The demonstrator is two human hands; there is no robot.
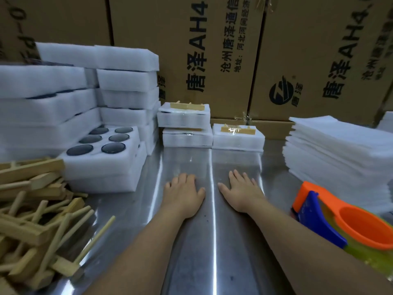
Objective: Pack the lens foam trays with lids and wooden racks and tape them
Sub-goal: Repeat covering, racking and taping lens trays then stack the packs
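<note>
Both hands are just parked palms-down, left hand (184, 193) and right hand (242, 193) side by side on the steel table (191, 262). They're close but not touching, with the fingers straight and a bit spread, and neither is holding anything.

Off to the left of the left hand there's an open tray (102, 167) with six dark lenses (112, 147) sitting in its pockets. It sits on top of another foam block. Behind and left of that is a big wall of stacked trays (49, 116). Nearer the body on that same side is a messy heap of wooden racks (32, 220), all criss-crossed.

Straight ahead of the fingertips, well apart from them, sit the finished packs. Two are stacked (182, 120) and one sits alone (238, 142) just to the right of them. Each top one has a rack under shiny tape.

To the right of the right hand is a tall pile of thin foam lids (340, 150). The orange and blue tape dispenser (361, 226) is beside the right forearm. Printed cardboard boxes (212, 50) fill the back.
</note>
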